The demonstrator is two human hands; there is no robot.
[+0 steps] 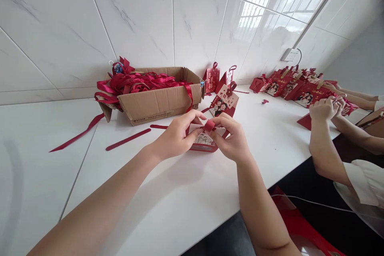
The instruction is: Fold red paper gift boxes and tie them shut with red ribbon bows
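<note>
A small red gift box (204,147) with a printed picture stands on the white table, below both my hands. At its top a red strap (209,125) is bent into a short loop. My left hand (180,133) pinches the strap from the left, thumb and fingers closed. From the other side, my right hand (232,137) closes thumb and forefinger on the same strap. The fingers hide where the strap's ends meet the box. Just beyond my hands sits a finished-looking red box (223,102) with a couple printed on it and a loop on top.
A cardboard box (156,102) heaped with red ribbons (144,82) stands against the tiled wall. A flat red strip (128,140) lies on the table (144,204) at left. Several red gift boxes (285,84) line the right back, near co-workers' hands (324,108).
</note>
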